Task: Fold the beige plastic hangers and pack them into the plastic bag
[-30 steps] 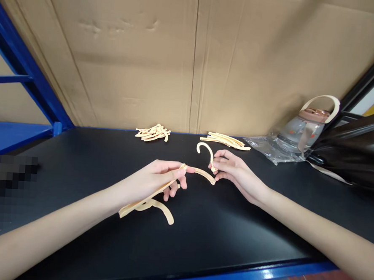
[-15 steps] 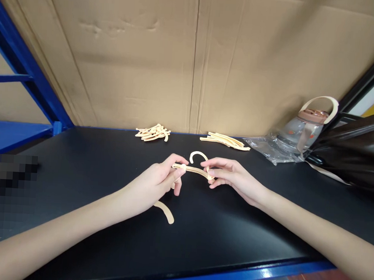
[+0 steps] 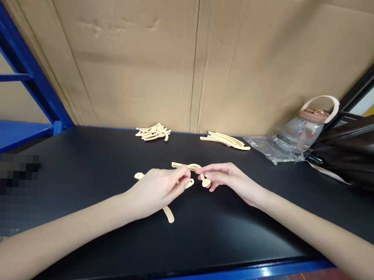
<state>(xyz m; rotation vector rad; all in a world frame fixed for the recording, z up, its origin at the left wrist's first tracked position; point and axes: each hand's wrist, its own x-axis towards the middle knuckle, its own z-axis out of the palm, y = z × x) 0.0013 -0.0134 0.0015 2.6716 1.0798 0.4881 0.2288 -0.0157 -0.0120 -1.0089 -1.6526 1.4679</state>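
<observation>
My right hand is closed on a cream hanger hook, its round, button-like end showing below the fingertips. A narrow cream hanger arm runs leftward from behind those fingers; whether it is joined to the hook I cannot tell. My left hand pinches another cream hanger arm, whose holed end points towards the right hand. A cream end piece sticks out left of the left hand; what it belongs to is hidden. On the table under that wrist lies a curved cream strip, partly covered.
A heap of small cream pieces and a pile of long cream strips lie at the back of the black table. At the right stand a water bottle, clear plastic wrap and a black bag. Cardboard closes off the back.
My left hand has let go of the arm near the hook, come slightly nearer and taken hold of another arm. In my right hand the hook has tipped down, its round end now facing up.
</observation>
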